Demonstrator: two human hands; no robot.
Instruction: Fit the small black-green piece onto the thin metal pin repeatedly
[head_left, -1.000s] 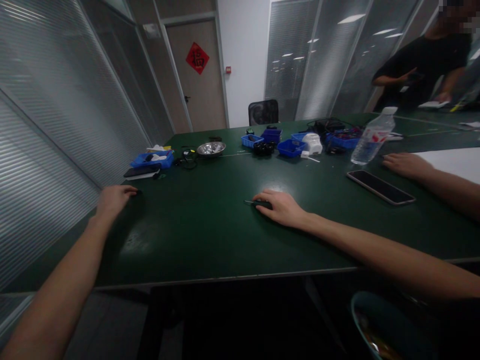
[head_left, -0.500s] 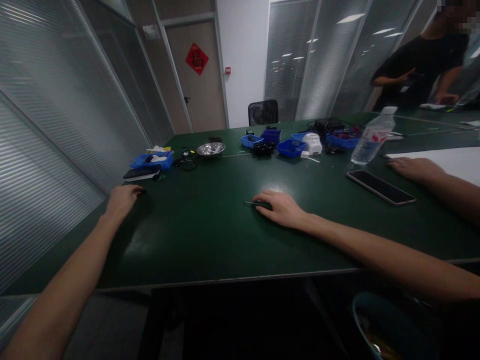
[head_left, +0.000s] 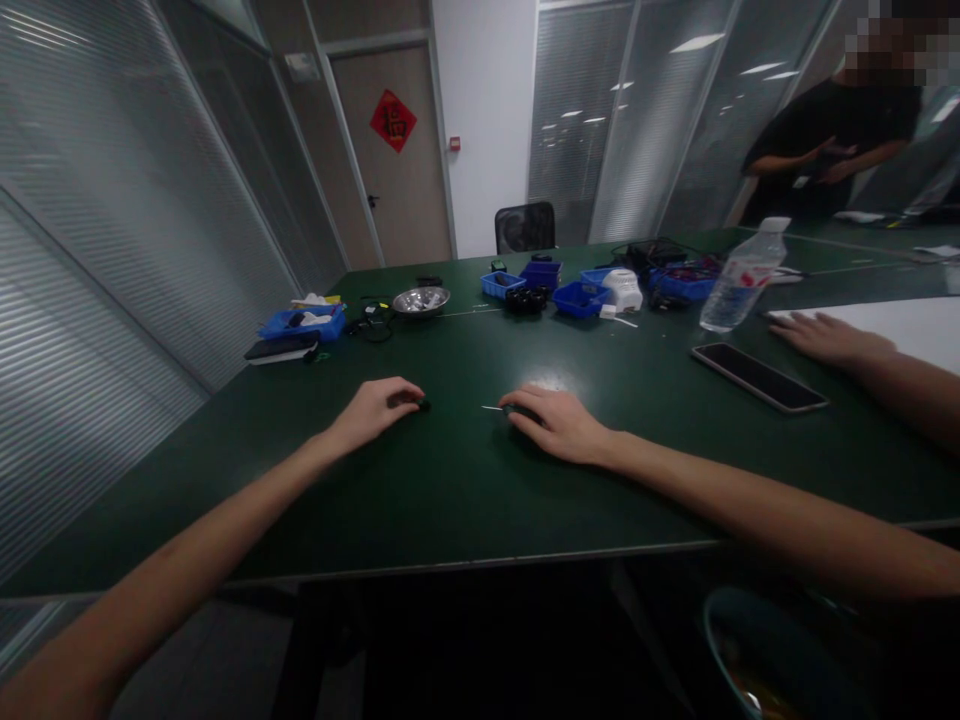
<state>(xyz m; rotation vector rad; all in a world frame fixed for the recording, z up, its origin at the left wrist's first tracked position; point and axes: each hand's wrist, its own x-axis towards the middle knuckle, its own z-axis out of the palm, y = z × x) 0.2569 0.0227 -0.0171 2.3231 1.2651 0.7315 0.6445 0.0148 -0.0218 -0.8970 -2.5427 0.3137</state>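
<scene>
My right hand (head_left: 561,424) rests on the green tabletop, its fingers wrapped round the dark handle of a small screwdriver (head_left: 492,408). The thin metal shaft points left, out past the fingertips. Across a short gap to the left, my left hand (head_left: 375,412) pinches a small dark piece (head_left: 424,404) between thumb and fingers. Most of that piece is hidden, so its kind is unclear. The two hands and what they hold are apart.
A phone (head_left: 759,377) and a water bottle (head_left: 744,275) stand right, near another person's hand (head_left: 832,338) beside white paper. Behind are blue trays (head_left: 581,299), a metal bowl (head_left: 421,302) and cables. A blue tray (head_left: 304,322) sits left. Someone stands far right.
My left hand has moved right across the table with the small dark piece, much closer to the screwdriver. My right hand has barely shifted. The standing person's hands have come together.
</scene>
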